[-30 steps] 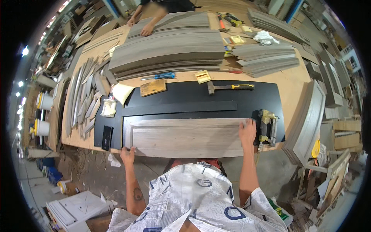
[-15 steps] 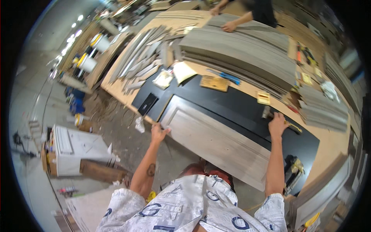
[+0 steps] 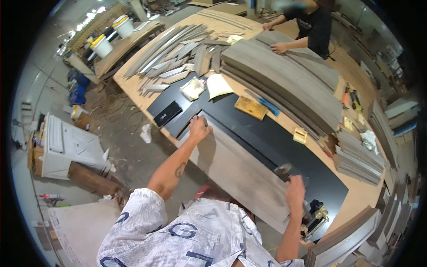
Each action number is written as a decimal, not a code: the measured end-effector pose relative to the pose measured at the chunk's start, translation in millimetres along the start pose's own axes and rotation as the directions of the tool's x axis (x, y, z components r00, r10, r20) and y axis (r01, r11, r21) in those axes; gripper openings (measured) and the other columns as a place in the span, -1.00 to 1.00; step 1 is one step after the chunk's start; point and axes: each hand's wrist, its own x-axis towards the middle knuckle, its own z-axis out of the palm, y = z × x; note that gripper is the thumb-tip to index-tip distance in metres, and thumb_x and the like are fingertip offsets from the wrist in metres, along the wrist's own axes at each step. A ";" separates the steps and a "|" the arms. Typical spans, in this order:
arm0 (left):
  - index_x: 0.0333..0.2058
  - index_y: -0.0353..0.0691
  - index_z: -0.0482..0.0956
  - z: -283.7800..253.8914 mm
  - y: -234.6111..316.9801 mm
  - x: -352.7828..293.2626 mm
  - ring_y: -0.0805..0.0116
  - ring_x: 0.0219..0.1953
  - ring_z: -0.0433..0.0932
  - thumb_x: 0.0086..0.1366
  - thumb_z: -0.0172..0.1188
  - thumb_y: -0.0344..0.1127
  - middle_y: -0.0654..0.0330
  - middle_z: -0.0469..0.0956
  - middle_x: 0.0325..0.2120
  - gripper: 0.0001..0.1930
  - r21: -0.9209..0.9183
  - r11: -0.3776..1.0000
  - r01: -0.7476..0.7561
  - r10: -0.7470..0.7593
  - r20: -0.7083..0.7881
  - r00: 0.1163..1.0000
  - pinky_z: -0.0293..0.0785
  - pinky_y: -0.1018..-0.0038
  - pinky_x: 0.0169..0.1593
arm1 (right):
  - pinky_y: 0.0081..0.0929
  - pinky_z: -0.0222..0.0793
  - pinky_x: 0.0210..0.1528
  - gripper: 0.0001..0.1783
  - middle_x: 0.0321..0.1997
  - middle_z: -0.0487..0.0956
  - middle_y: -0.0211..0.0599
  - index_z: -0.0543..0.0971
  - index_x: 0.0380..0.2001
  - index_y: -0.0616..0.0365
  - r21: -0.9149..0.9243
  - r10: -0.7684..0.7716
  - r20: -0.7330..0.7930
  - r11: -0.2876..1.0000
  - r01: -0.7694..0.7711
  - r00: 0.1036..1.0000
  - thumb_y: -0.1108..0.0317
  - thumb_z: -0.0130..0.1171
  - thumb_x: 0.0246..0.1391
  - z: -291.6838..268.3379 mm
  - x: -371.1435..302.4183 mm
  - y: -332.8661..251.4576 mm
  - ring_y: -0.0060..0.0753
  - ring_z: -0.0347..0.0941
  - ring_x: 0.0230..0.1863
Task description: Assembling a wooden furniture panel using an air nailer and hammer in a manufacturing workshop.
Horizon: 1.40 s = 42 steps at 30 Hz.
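Observation:
A grey wood-grain cabinet door panel (image 3: 242, 171) lies at the near edge of the workbench, partly over a black sheet (image 3: 249, 131). My left hand (image 3: 199, 128) is on the panel's far left corner, its fingers bent and closed at the edge; the fingertips are partly hidden. My right hand (image 3: 294, 192) is closed around a hammer, whose metal head (image 3: 283, 169) is just above the panel's right part. The handle is mostly hidden by the hand. Beside my right wrist, a black and brass-coloured nail gun (image 3: 316, 216) rests on the sheet.
A black phone (image 3: 168, 114), a wooden block (image 3: 250, 107) and a blue-handled tool (image 3: 268, 107) lie beyond the panel. Stacked grey boards (image 3: 280, 73) fill the far side, where a co-worker's hand (image 3: 279, 47) rests. Cut strips (image 3: 173, 53) cover the left.
My left hand has moved from the panel's near left edge up to its far corner. My right hand has come nearer with the hammer, over the panel. The view has shifted.

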 end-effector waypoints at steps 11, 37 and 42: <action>0.14 -0.24 0.38 127.4 126.7 136.7 0.04 0.25 0.32 0.01 0.38 -0.24 0.02 0.40 0.13 -0.32 0.029 0.708 -0.705 0.688 0.193 0.699 0.23 -0.09 0.11 | -0.07 0.35 -0.12 -0.70 -0.24 0.48 0.03 0.51 -0.16 0.27 0.070 0.485 -0.007 0.872 -0.484 0.874 0.47 0.23 -0.01 62.0 -110.4 -145.5 0.17 0.43 -0.16; 0.22 -0.21 0.34 -25.3 -44.2 -28.3 0.14 0.32 0.18 0.02 0.42 -0.14 0.12 0.30 0.21 -0.22 -0.445 0.497 -0.745 0.841 0.457 0.288 -0.08 0.02 0.38 | -0.42 0.44 -0.22 -0.73 -0.33 0.54 -0.16 0.52 -0.16 0.30 0.191 0.630 0.016 0.760 -0.621 0.777 0.52 0.25 0.04 159.0 -72.4 -268.6 -0.32 0.52 -0.32; 0.22 -0.20 0.35 -33.9 -43.2 -20.7 0.14 0.31 0.19 0.01 0.43 -0.14 0.11 0.30 0.22 -0.21 -0.487 0.507 -0.711 0.847 0.436 0.305 -0.07 0.03 0.38 | -0.56 0.34 -0.46 -0.69 -0.48 0.50 -0.34 0.51 -0.09 0.29 0.303 0.625 0.037 0.737 -0.605 0.780 0.43 0.28 0.11 175.6 -86.6 -256.4 -0.58 0.38 -0.53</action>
